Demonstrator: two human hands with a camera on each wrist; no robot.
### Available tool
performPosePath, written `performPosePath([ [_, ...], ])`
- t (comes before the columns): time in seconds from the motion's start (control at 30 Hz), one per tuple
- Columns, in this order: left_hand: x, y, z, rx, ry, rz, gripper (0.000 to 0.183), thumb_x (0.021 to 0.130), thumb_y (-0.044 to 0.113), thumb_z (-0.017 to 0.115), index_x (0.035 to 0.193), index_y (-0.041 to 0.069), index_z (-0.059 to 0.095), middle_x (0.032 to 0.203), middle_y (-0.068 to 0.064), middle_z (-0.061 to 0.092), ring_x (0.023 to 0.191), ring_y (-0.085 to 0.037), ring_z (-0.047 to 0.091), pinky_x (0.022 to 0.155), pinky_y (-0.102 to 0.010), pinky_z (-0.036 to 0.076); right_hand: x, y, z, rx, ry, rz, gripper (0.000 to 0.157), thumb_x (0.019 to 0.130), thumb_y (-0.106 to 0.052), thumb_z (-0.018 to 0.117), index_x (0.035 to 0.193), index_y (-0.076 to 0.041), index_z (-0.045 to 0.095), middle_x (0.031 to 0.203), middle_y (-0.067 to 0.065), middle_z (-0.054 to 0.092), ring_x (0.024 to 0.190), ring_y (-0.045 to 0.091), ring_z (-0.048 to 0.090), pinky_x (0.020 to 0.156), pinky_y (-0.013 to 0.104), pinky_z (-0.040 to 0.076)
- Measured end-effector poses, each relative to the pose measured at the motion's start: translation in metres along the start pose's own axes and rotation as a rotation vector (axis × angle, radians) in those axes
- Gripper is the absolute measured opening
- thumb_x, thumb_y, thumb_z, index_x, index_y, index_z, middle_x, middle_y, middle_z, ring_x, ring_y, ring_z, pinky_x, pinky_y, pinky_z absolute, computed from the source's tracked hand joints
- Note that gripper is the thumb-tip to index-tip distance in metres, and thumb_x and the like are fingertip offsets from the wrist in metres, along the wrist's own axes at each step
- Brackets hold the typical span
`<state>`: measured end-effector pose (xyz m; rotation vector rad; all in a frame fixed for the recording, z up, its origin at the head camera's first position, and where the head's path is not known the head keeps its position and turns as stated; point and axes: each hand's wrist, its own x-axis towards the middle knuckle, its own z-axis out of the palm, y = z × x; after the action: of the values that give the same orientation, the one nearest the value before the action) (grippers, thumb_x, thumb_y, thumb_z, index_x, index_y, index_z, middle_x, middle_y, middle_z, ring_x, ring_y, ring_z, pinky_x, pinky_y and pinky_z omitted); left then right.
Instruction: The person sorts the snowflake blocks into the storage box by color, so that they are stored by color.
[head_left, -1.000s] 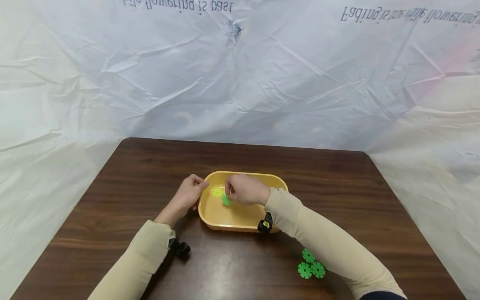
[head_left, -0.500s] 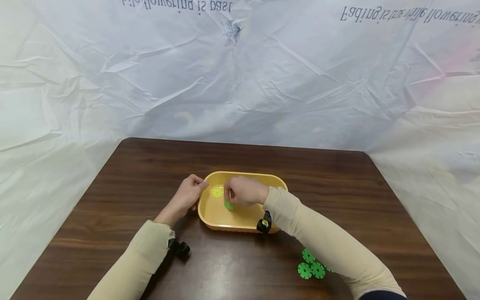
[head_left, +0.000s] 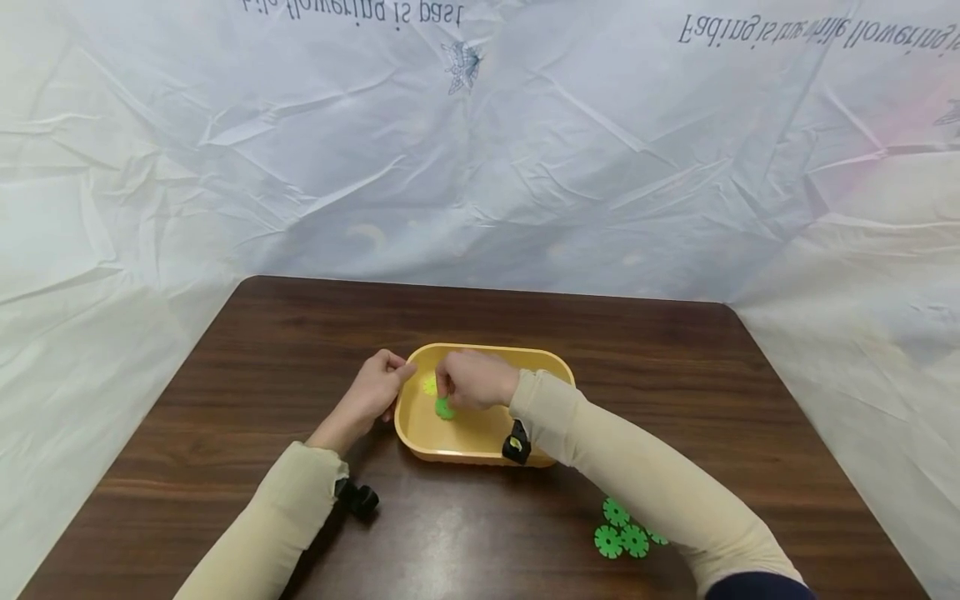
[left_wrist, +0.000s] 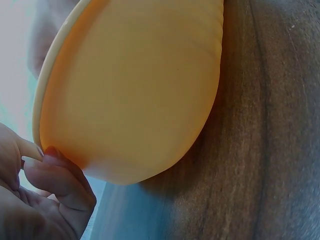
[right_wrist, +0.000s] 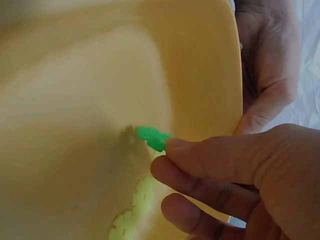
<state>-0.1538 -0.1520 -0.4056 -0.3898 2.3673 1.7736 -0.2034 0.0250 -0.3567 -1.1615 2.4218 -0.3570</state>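
Note:
A yellow plastic basin [head_left: 480, 435] stands on the table, its left end gripped by my left hand [head_left: 367, 390]. The left wrist view shows the thumb and fingers [left_wrist: 57, 175] pinching the basin's rim from outside. Inside the basin, my right hand [head_left: 480, 380] pinches a green notched plastic disc [right_wrist: 152, 137] between thumb and forefinger. The disc is tilted and held above the basin's floor, where its shadow falls. Just beyond it, several yellow-green notched discs [right_wrist: 144, 197] lie on the basin's floor, partly covered by my right hand in the head view.
Several green notched discs [head_left: 633, 533] lie on the dark wooden table [head_left: 465, 542] near its front right, partly hidden under the right forearm. A white printed sheet [head_left: 480, 167] hangs behind the table. Black wrist cameras [head_left: 516, 443] sit below both wrists.
My right hand has shifted a little to the left within the basin, carrying the green disc toward the yellow-green ones. The disc's tilt has changed. My left hand stays at the rim.

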Motion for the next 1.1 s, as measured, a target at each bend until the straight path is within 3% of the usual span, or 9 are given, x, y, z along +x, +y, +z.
performPosePath([
  [0.2,0.001,-0.001,-0.001,-0.004,-0.002,0.006,0.024,0.101,0.02,0.053,0.11,-0.001,0.046,0.072,-0.011,0.05,0.039,-0.013,0.038,0.037,-0.025,0.036,0.009,-0.002,0.0,-0.016,-0.016,0.02,0.006,0.088,-0.008,0.07,0.083,-0.01,0.068,0.074,-0.006,0.061,0.063,0.01,0.053,0.057,0.023,0.044],
  [0.4,0.001,-0.001,-0.001,0.007,-0.005,-0.001,0.024,0.101,0.021,0.052,0.111,0.0,0.046,0.069,-0.009,0.049,0.039,-0.014,0.039,0.037,-0.025,0.037,0.011,0.002,0.001,0.004,-0.052,0.009,0.004,0.091,-0.009,0.067,0.092,-0.009,0.07,0.082,-0.004,0.064,0.069,0.01,0.057,0.064,0.024,0.049],
  [0.57,0.0,0.0,-0.001,0.011,-0.003,-0.005,0.024,0.101,0.021,0.052,0.111,0.0,0.046,0.068,-0.008,0.049,0.039,-0.013,0.039,0.037,-0.025,0.037,0.006,0.003,0.001,-0.006,-0.088,-0.056,0.011,0.094,-0.005,0.061,0.095,-0.008,0.072,0.091,-0.001,0.068,0.078,0.01,0.059,0.075,0.024,0.05],
  [0.8,0.001,0.0,-0.001,0.004,0.003,-0.01,0.024,0.101,0.02,0.052,0.111,-0.001,0.047,0.07,-0.008,0.049,0.039,-0.013,0.039,0.037,-0.024,0.036,-0.009,-0.002,0.004,-0.081,-0.164,-0.176,0.026,0.091,0.006,0.055,0.104,-0.01,0.071,0.106,-0.001,0.07,0.106,0.012,0.061,0.094,0.025,0.047],
  [1.1,0.001,-0.001,-0.001,0.016,0.002,-0.005,0.025,0.101,0.021,0.052,0.112,0.0,0.047,0.071,-0.008,0.049,0.039,-0.013,0.039,0.037,-0.024,0.036,-0.013,-0.001,0.007,-0.068,-0.258,-0.233,0.035,0.092,0.008,0.048,0.117,-0.01,0.065,0.119,-0.001,0.065,0.118,0.014,0.056,0.102,0.029,0.042],
])
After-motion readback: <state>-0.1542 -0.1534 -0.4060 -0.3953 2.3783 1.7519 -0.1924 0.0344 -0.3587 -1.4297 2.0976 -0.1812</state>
